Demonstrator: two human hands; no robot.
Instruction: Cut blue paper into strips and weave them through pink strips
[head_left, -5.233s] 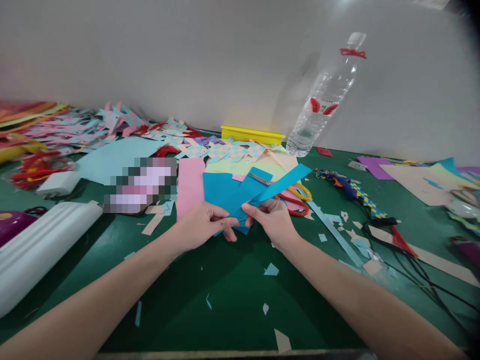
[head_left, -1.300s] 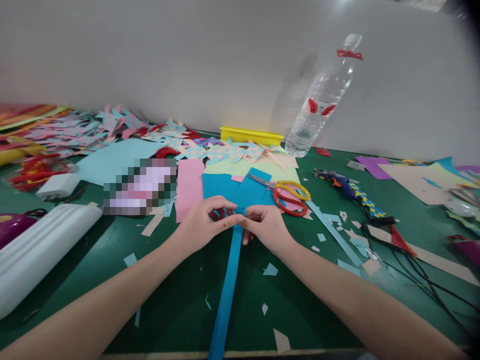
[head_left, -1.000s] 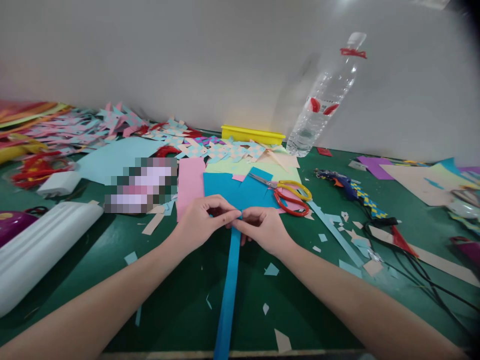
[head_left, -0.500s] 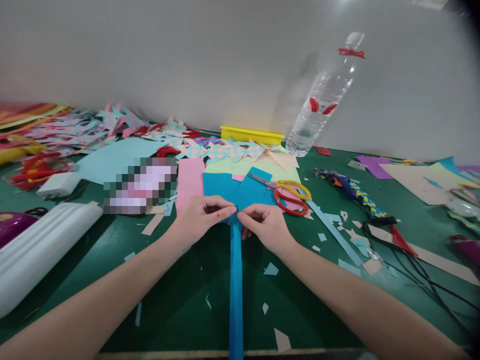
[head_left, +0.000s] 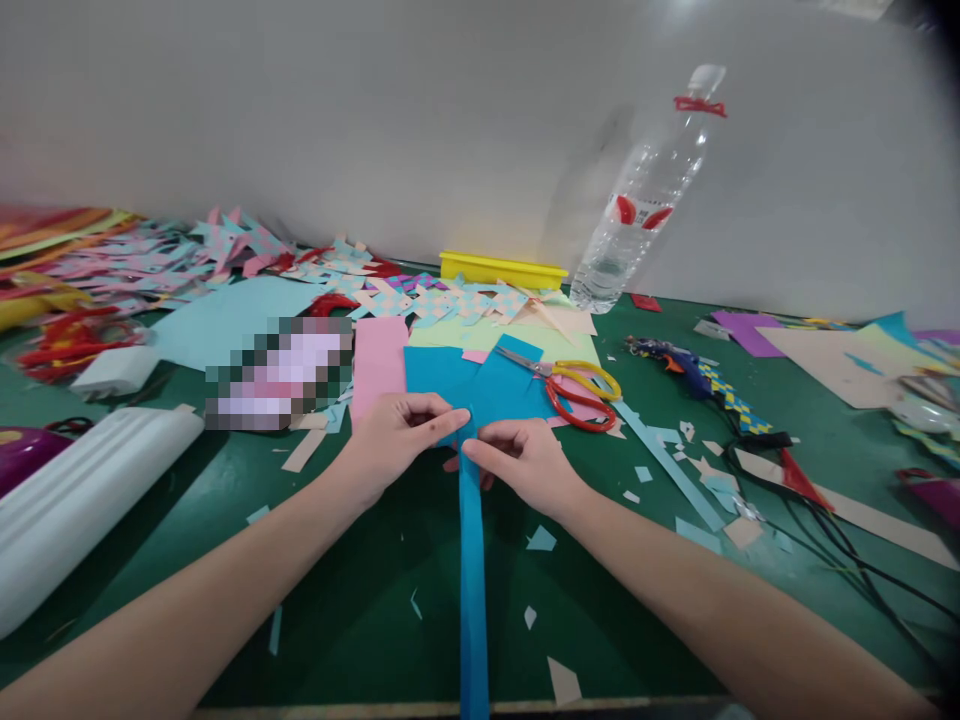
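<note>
Two bare hands met over the middle of the desk (head_left: pixel 360 620), toward its near edge, working on one blue paper strip (head_left: pixel 473 590). The left hand (head_left: pixel 409 435) had its thumb and forefinger closed on the strip near its upper end, and the right hand (head_left: pixel 529 460) pinched it just below, thumb on top. The strip ran down over the near edge, where the picture cut it off. Its upper end was hard to make out, blue against the blue sheets (head_left: pixel 439 375) behind, and most of the fingertips underneath were hidden. Blocks of pixels covered a flat object (head_left: pixel 281 375) left of the pink sheet (head_left: pixel 379 365) (perhaps a phone, though I could not tell). A white case (head_left: pixel 90 510) was cut off at the left, and a purple item (head_left: pixel 934 495) at the right.

The desk was green and glossy, scattered with paper scraps (head_left: pixel 541 539) from the hands to the near edge and across the right side. Scissors (head_left: pixel 581 390) with one yellow and one red handle lay partly on the blue sheets. Along the far edge were woven paper strips (head_left: pixel 450 303), a yellow tray (head_left: pixel 502 270) and a clear bottle (head_left: pixel 645 200), tilted in the view before a plain grey wall (head_left: pixel 337 120).
</note>
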